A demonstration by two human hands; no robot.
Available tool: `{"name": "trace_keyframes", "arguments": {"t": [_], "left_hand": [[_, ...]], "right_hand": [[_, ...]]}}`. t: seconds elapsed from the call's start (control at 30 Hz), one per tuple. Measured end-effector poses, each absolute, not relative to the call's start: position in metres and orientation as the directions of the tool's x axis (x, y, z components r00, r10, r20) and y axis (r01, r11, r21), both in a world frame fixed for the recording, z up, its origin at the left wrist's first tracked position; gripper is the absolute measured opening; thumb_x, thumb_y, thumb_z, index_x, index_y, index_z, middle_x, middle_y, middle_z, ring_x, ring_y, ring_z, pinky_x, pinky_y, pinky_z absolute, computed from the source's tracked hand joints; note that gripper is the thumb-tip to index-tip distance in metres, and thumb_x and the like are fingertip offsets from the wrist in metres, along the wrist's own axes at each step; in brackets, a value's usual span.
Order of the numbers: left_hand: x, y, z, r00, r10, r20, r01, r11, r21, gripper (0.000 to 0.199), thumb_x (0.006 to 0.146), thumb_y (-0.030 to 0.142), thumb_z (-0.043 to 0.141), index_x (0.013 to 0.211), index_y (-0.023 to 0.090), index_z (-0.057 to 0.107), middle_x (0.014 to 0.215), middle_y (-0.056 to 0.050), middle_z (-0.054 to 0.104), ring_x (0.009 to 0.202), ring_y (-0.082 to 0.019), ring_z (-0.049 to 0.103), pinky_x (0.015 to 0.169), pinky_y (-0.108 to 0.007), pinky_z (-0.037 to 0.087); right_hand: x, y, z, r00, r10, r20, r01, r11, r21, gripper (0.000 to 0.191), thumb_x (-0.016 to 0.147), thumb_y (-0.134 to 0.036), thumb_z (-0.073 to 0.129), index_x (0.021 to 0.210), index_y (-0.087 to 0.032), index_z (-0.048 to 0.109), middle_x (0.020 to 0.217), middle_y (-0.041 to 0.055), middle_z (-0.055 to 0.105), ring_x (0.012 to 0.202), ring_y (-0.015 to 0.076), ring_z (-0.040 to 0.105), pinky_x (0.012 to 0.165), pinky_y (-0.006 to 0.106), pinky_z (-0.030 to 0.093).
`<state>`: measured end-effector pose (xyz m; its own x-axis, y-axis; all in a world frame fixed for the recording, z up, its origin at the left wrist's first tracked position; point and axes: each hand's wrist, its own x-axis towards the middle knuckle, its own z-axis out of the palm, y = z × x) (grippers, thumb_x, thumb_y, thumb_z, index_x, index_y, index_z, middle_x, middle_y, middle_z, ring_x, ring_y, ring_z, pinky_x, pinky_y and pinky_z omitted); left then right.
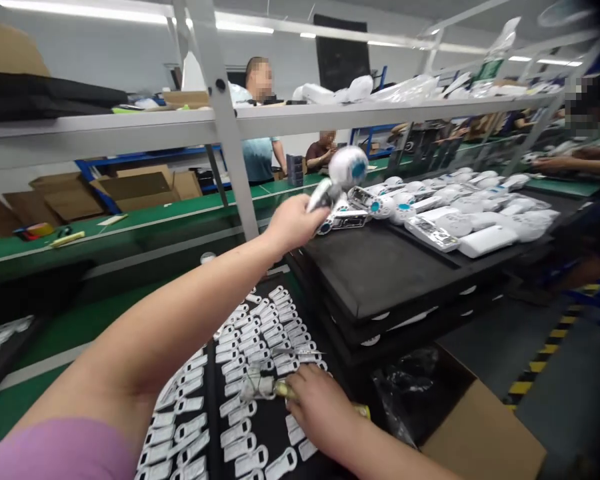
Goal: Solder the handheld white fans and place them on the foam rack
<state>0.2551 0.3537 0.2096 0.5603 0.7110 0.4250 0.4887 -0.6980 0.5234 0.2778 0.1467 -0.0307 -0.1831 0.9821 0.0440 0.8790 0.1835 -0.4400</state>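
My left hand (300, 221) is stretched out over the corner of a black tray stack, with its fingers closed on a white handheld device (349, 167). The device has a round head with a blue centre and is smeared by motion. Just beyond it lie several similar white devices (377, 205), some with their inner parts showing. Lower down, my right hand (323, 407) is wrapped round a yellow-handled tool (283, 389), whose whitish front end is blurred. Beneath that hand, rows of small white plastic parts with ring-shaped ends (253, 460) lie on a black tray (270, 427).
The black tray stack (365, 267) stands at the right, loaded with white devices. An open cardboard box (485, 427) is at lower right. A metal shelf post (230, 127) rises close behind my left hand. Other people, including one person (257, 153), are across the green bench.
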Motion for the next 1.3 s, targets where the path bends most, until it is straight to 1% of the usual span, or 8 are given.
{"name": "trace_keyframes", "arguments": {"t": [0.1,0.23,0.37,0.6,0.8,0.9,1.07,1.3], "left_hand": [[0.212,0.341,0.223,0.377,0.810,0.450,0.091,-0.515,0.852,0.034,0.092,0.047,0.056,0.093,0.014,0.060,0.076,-0.006,0.061,0.064,-0.017,0.059,0.064,-0.035,0.052],[0.128,0.305,0.210,0.332,0.884,0.328,-0.199,-0.274,0.941,0.026,0.079,0.038,0.075,0.086,0.018,0.059,0.076,-0.001,0.062,0.069,-0.017,0.062,0.065,-0.039,0.060],[0.053,0.257,0.158,0.271,0.956,0.109,-0.130,-0.076,0.989,0.034,0.071,0.031,0.080,0.094,0.018,0.059,0.089,-0.005,0.072,0.078,-0.025,0.071,0.064,-0.039,0.062],[-0.008,0.192,0.047,0.179,0.957,-0.227,-0.028,0.235,0.971,0.037,0.071,0.032,0.081,0.096,0.017,0.058,0.085,-0.004,0.072,0.065,-0.019,0.070,0.057,-0.030,0.060],[-0.024,0.164,-0.002,0.154,0.960,-0.234,-0.100,0.251,0.963,0.036,0.075,0.033,0.080,0.100,0.019,0.059,0.087,-0.003,0.071,0.065,-0.017,0.069,0.059,-0.030,0.061],[-0.026,0.156,-0.011,0.132,0.964,-0.233,-0.142,0.251,0.958,0.039,0.073,0.029,0.081,0.103,0.020,0.059,0.088,-0.003,0.072,0.067,-0.017,0.068,0.056,-0.028,0.060],[-0.029,0.152,-0.015,0.153,0.965,-0.214,-0.183,0.240,0.953,0.040,0.071,0.023,0.079,0.105,0.020,0.059,0.088,-0.002,0.071,0.066,-0.017,0.066,0.055,-0.027,0.058],[-0.029,0.150,-0.013,0.175,0.962,-0.210,-0.172,0.239,0.956,0.036,0.074,0.024,0.079,0.104,0.020,0.059,0.088,-0.003,0.071,0.068,-0.017,0.066,0.057,-0.028,0.058]], "right_hand": [[0.276,0.144,-0.031,-0.186,0.971,0.150,0.868,0.234,-0.437,0.018,0.085,-0.021,0.067,0.103,-0.021,0.070,0.103,0.0076,0.065,0.100,0.0265,0.058,0.088,0.037,0.047],[0.275,0.131,-0.026,-0.300,0.890,0.345,0.822,0.424,-0.381,0.013,0.092,-0.018,0.061,0.099,-0.019,0.071,0.095,0.0072,0.066,0.091,0.0232,0.057,0.082,0.036,0.047],[0.274,0.118,-0.022,-0.469,0.861,0.195,0.820,0.507,-0.267,0.010,0.091,-0.019,0.063,0.086,-0.017,0.071,0.088,0.0074,0.067,0.085,0.0242,0.059,0.079,0.037,0.049],[0.267,0.109,-0.034,-0.536,0.835,0.125,0.829,0.548,-0.106,0.016,0.090,-0.017,0.065,0.102,-0.014,0.074,0.089,0.0085,0.068,0.089,0.0271,0.060,0.083,0.041,0.049],[0.257,0.113,-0.025,-0.554,0.824,0.118,0.802,0.566,-0.190,0.021,0.094,-0.016,0.059,0.109,-0.014,0.073,0.099,0.0086,0.069,0.095,0.0243,0.057,0.088,0.037,0.047],[0.254,0.115,-0.021,-0.615,0.786,0.052,0.760,0.610,-0.224,0.014,0.093,-0.023,0.063,0.098,-0.017,0.074,0.094,0.0062,0.067,0.091,0.0231,0.055,0.083,0.037,0.046],[0.250,0.119,-0.030,-0.623,0.782,0.026,0.773,0.621,-0.130,0.018,0.093,-0.017,0.061,0.079,-0.019,0.072,0.079,0.0045,0.062,0.081,0.0215,0.051,0.074,0.036,0.042],[0.258,0.119,-0.035,-0.633,0.772,0.061,0.755,0.632,-0.172,0.024,0.100,-0.024,0.052,0.110,-0.017,0.072,0.097,0.0076,0.065,0.092,0.0237,0.053,0.082,0.038,0.045]]}}
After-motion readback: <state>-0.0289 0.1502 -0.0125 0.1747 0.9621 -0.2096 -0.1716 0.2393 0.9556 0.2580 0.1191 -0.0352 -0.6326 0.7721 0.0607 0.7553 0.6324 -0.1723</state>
